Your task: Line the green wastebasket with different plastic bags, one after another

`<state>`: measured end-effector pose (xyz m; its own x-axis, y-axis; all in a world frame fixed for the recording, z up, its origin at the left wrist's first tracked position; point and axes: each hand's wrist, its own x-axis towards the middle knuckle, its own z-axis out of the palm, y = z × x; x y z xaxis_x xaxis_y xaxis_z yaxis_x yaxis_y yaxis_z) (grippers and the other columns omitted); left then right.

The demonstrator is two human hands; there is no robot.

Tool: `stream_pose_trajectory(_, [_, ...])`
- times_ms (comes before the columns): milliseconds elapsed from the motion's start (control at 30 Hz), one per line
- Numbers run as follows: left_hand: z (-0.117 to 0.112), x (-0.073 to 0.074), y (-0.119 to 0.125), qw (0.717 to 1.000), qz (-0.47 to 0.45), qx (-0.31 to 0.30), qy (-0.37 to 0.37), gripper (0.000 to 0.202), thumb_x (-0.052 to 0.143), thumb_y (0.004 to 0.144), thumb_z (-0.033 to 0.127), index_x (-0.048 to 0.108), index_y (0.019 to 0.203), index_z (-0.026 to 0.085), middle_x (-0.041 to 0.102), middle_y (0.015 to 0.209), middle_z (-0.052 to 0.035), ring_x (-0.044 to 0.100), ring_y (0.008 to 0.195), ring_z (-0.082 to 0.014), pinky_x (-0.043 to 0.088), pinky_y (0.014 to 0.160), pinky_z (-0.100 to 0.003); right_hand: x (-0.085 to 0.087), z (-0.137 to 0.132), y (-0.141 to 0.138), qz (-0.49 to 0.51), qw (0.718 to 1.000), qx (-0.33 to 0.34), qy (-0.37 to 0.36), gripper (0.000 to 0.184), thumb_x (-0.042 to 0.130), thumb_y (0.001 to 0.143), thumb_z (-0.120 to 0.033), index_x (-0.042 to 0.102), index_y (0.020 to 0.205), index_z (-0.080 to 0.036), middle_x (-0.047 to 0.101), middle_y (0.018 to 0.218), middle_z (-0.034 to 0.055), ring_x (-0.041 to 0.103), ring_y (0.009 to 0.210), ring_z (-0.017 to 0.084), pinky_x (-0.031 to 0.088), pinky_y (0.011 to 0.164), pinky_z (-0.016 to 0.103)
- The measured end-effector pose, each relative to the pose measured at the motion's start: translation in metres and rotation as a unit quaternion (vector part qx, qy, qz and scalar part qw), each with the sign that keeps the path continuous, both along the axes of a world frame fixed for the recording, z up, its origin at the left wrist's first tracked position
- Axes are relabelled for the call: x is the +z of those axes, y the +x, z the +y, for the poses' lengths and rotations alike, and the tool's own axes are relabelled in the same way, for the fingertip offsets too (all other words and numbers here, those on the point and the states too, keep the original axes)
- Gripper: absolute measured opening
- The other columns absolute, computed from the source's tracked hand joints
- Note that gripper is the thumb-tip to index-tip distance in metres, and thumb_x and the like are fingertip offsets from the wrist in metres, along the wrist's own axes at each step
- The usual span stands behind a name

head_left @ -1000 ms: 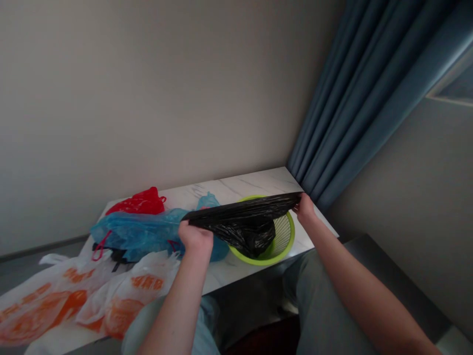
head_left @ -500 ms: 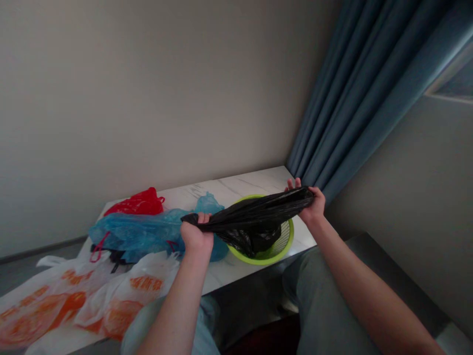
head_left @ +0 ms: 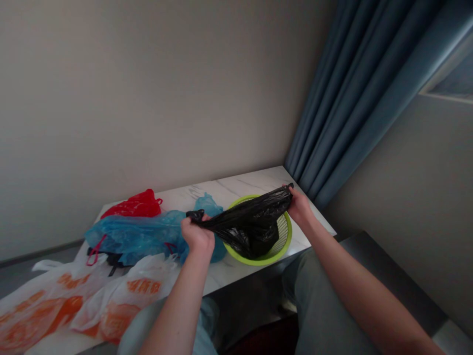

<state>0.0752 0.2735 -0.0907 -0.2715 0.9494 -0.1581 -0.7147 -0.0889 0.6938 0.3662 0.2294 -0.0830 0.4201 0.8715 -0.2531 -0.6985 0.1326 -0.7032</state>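
Currently held: one black plastic bag (head_left: 247,229), thin and creased, stretched across the mouth of a lime-green mesh wastebasket (head_left: 281,236). Its long axis runs from lower left to upper right, and its slack middle sags into the basket's opening. Whether it touches the basket cannot be told.

Left hand (head_left: 197,236): closed in a fist around the bag's bunched end, just outside the basket's left rim.
Right hand (head_left: 300,208): closed on the bag's opposite end, above the basket's far right rim; its fingers are partly hidden by the plastic. This is the hand nearer the basket's centre line on the wall side, with the bag rising towards it.

Around the basket: a white marble-patterned tabletop (head_left: 240,183) beneath it; a crumpled blue plastic bag (head_left: 140,236) touching its left side; a red plastic bag (head_left: 135,207) beyond the blue one; white carrier bags with orange print (head_left: 111,301) further left, nearest the person. A blue curtain (head_left: 354,98) hangs to the right of the basket, beyond the tabletop's far corner.
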Motion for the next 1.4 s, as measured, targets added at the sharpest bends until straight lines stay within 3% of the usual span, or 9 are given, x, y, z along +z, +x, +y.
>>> stream_pose_trajectory(167, [-0.005,0.006,0.002,0.999,-0.020,-0.049,-0.004,0.026,0.045,0.084,0.034,0.060,0.079,0.014,0.048,0.060,0.0010,0.048,0.056,-0.0126,0.045,0.062,-0.027,0.006,0.000,-0.002,0.037,0.999,-0.002,0.015,0.016,0.053,0.089,-0.014,0.065,0.096,-0.022,0.076,0.097,0.0012,0.070,0.090,0.015,0.059,0.078,0.029])
stream_pose_trajectory(300, [-0.011,0.009,0.009,0.999,0.010,-0.011,0.033,0.012,0.054,0.081,0.025,0.062,0.079,0.015,0.058,0.070,0.0002,0.056,0.067,-0.0120,0.049,0.078,-0.027,0.009,-0.004,-0.001,0.082,0.996,-0.010,0.040,0.013,0.057,0.088,-0.012,0.059,0.091,-0.024,0.069,0.077,-0.0036,0.067,0.071,0.012,0.058,0.065,0.024])
stream_pose_trajectory(533, [-0.019,0.009,0.020,0.995,0.089,0.012,0.043,0.023,0.054,0.083,0.036,0.060,0.074,0.017,0.067,0.072,-0.0021,0.065,0.075,-0.0169,0.053,0.084,-0.033,0.003,-0.006,-0.014,-0.118,0.992,0.047,0.026,0.013,0.065,0.085,-0.030,0.060,0.087,-0.019,0.026,0.048,-0.0124,0.023,0.038,0.006,0.018,0.037,0.017])
stream_pose_trajectory(667, [-0.028,0.017,0.023,0.992,0.107,-0.032,0.066,0.026,0.051,0.084,0.032,0.046,0.062,0.021,0.051,0.055,0.0042,0.052,0.053,-0.0108,0.052,0.082,-0.032,-0.011,-0.002,-0.028,-0.309,0.949,0.039,-0.049,0.026,0.058,0.086,-0.043,0.057,0.077,-0.019,0.035,0.049,-0.0081,0.031,0.042,0.009,0.023,0.042,0.022])
stream_pose_trajectory(800, [-0.034,0.020,0.027,0.975,0.119,-0.110,0.149,0.031,0.045,0.086,0.036,0.039,0.060,0.023,0.034,0.050,0.0060,0.036,0.047,-0.0100,0.048,0.068,-0.027,-0.021,-0.003,-0.038,-0.497,0.863,0.048,-0.074,0.032,0.047,0.091,-0.046,0.060,0.079,-0.019,0.055,0.063,0.0002,0.048,0.056,0.015,0.034,0.052,0.026])
stream_pose_trajectory(933, [-0.038,0.012,0.032,0.957,0.207,-0.112,0.169,0.027,0.049,0.088,0.044,0.058,0.080,0.020,0.057,0.070,-0.0006,0.053,0.066,-0.0148,0.047,0.067,-0.027,-0.020,-0.008,-0.051,-0.590,0.803,0.070,-0.049,0.037,0.038,0.097,-0.044,0.061,0.080,-0.020,0.065,0.078,0.0049,0.056,0.070,0.019,0.041,0.065,0.029])
stream_pose_trajectory(1067, [-0.045,0.009,0.041,0.896,0.371,-0.149,0.194,0.024,0.055,0.091,0.039,0.068,0.095,0.020,0.069,0.097,-0.0062,0.062,0.097,-0.0220,0.047,0.092,-0.033,-0.011,-0.013,-0.071,-0.603,0.790,0.107,-0.005,0.036,0.040,0.097,-0.039,0.062,0.076,-0.020,0.064,0.073,0.0040,0.055,0.070,0.019,0.043,0.071,0.030])
stream_pose_trajectory(1233, [-0.052,0.008,0.056,0.836,0.437,-0.235,0.233,0.017,0.057,0.092,0.029,0.068,0.102,0.023,0.070,0.106,-0.0071,0.064,0.103,-0.0226,0.046,0.096,-0.035,-0.003,-0.019,-0.088,-0.555,0.805,0.170,0.122,0.021,0.049,0.085,-0.018,0.070,0.087,-0.022,0.069,0.083,0.0034,0.061,0.084,0.022,0.046,0.082,0.033])
stream_pose_trajectory(1400, [-0.047,-0.005,0.065,0.849,0.445,-0.201,0.201,0.019,0.056,0.091,0.022,0.056,0.110,0.023,0.070,0.106,-0.0076,0.067,0.101,-0.0213,0.048,0.090,-0.035,0.003,-0.021,-0.086,-0.515,0.814,0.215,0.161,0.034,0.046,0.085,-0.014,0.071,0.108,-0.023,0.072,0.103,0.0033,0.063,0.097,0.022,0.045,0.095,0.036])
